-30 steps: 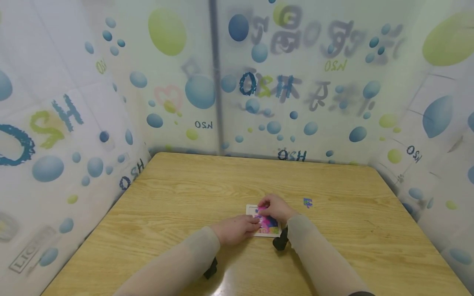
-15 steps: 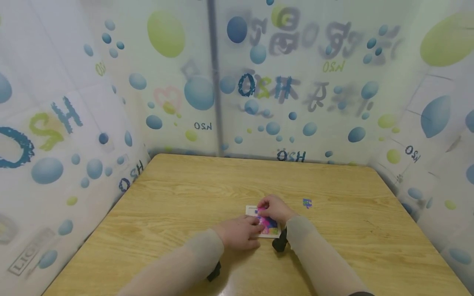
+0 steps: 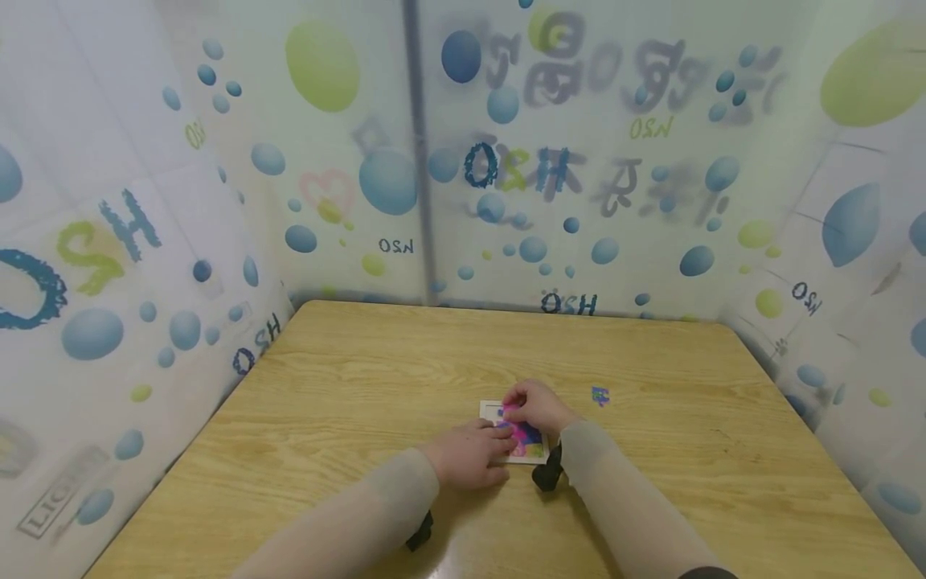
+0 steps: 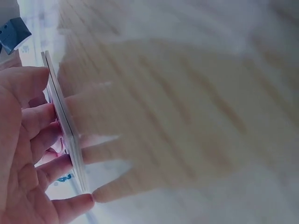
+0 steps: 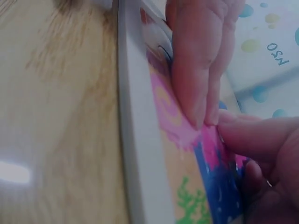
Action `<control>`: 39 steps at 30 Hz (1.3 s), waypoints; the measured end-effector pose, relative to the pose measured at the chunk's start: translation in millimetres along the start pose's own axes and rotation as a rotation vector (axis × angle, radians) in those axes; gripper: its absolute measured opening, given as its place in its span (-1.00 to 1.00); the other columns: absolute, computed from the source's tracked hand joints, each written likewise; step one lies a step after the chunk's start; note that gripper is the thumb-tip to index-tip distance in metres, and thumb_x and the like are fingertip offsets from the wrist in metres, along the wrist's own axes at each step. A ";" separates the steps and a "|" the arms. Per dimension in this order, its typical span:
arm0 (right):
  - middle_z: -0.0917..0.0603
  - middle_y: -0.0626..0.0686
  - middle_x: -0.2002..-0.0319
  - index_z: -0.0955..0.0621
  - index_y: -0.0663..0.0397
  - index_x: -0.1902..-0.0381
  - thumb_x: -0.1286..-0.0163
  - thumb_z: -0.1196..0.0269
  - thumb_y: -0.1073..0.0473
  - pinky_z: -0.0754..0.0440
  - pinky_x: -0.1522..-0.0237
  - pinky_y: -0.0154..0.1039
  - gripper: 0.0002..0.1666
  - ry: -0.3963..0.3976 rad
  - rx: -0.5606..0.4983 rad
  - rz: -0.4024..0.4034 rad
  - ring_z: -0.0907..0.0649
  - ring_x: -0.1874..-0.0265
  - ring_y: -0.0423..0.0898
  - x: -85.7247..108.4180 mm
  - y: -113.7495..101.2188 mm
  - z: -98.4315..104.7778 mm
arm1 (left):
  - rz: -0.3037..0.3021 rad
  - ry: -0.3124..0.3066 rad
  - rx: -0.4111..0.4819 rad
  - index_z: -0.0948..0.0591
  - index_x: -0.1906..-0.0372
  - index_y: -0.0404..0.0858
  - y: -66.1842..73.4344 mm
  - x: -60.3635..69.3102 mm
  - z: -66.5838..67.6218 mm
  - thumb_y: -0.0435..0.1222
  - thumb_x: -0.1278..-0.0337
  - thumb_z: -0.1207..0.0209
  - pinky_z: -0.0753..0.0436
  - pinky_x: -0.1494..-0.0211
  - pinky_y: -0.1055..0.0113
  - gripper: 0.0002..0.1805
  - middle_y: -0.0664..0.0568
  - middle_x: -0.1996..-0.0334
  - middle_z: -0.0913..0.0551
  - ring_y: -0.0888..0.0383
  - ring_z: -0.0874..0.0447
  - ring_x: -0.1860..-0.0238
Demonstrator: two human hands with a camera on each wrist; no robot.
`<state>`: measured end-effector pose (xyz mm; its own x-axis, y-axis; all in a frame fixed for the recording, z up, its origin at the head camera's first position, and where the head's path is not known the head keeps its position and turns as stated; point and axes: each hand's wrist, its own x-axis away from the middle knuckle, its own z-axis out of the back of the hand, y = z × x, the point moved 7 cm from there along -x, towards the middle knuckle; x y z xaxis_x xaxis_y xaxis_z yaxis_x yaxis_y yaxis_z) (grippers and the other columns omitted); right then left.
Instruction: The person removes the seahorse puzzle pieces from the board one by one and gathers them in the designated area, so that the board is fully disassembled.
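Likely fitting a pink piece, pinched in the right hand, into the puzzle board while touching its top with the spread fingers of the left hand. Next, maybe needs a gentle push down. Bright pink, blue and white, flat on the table, just right of the middle.

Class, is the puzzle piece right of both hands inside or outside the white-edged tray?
Outside: the head view shows the puzzle piece on the table, apart from the tray.
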<state>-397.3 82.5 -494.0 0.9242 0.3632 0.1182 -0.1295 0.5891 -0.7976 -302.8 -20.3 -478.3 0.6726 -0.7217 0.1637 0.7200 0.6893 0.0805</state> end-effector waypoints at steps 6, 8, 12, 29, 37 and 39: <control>-0.59 0.00 0.28 -0.65 0.12 0.27 -0.21 -0.35 0.33 -0.48 0.14 -0.19 -0.88 -0.002 -0.046 -0.020 -0.53 0.26 -0.09 0.3 1.2 -0.5 | 0.000 0.008 0.026 -0.39 -0.38 -0.10 0.7 -0.9 1.6 0.08 -0.34 0.02 -0.16 -0.44 0.27 -0.40 0.06 -0.40 -0.29 0.10 -0.21 -0.41; -0.59 -0.01 0.28 -0.65 0.11 0.27 -0.22 -0.34 0.34 -0.48 0.13 -0.19 -0.88 0.001 -0.067 -0.038 -0.53 0.26 -0.09 0.6 2.6 -0.4 | 0.002 0.004 0.044 -0.39 -0.37 -0.11 0.5 -1.0 1.7 0.07 -0.33 0.00 -0.17 -0.44 0.28 -0.40 0.05 -0.41 -0.29 0.11 -0.20 -0.41; -0.60 0.00 0.28 -0.65 0.11 0.27 -0.22 -0.33 0.35 -0.48 0.12 -0.17 -0.87 0.007 -0.086 -0.051 -0.53 0.26 -0.07 1.0 4.4 0.0 | 0.006 -0.003 0.064 -0.40 -0.37 -0.11 -0.5 -2.0 1.5 0.07 -0.32 -0.02 -0.19 -0.43 0.30 -0.39 0.05 -0.40 -0.29 0.13 -0.21 -0.41; -0.65 -0.04 0.34 -0.68 0.15 0.28 -0.22 -0.32 0.36 -0.50 0.07 -0.16 -0.90 -0.008 -0.064 -0.031 -0.57 0.28 -0.13 1.2 1.6 -0.1 | -0.002 -0.025 0.062 -0.38 -0.39 -0.08 2.8 -4.5 -0.6 0.15 -0.31 0.03 -0.22 -0.42 0.27 -0.35 0.05 -0.42 -0.26 0.12 -0.22 -0.40; -0.62 -0.04 0.28 -0.69 0.05 0.24 -0.25 -0.33 0.29 -0.49 0.07 -0.12 -0.88 -0.001 -0.010 -0.070 -0.54 0.25 -0.09 3.9 4.2 2.2 | 0.010 -0.014 0.068 -0.35 -0.40 -0.05 2.2 -3.8 -0.1 0.16 -0.31 0.04 -0.20 -0.43 0.25 -0.34 0.08 -0.45 -0.20 0.11 -0.19 -0.42; -0.62 -0.03 0.26 -0.69 0.04 0.24 -0.26 -0.32 0.28 -0.48 0.05 -0.10 -0.89 -0.002 -0.018 -0.071 -0.53 0.24 -0.08 3.5 5.5 3.0 | 0.012 -0.016 0.074 -0.34 -0.41 -0.06 2.0 -3.7 -0.4 0.15 -0.31 0.03 -0.18 -0.44 0.25 -0.34 0.09 -0.47 -0.17 0.12 -0.15 -0.44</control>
<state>-395.9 89.2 -496.2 0.9300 0.3228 0.1759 -0.0574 0.6002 -0.7978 -303.8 -16.3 -479.1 0.6778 -0.7127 0.1807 0.6970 0.7011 0.1507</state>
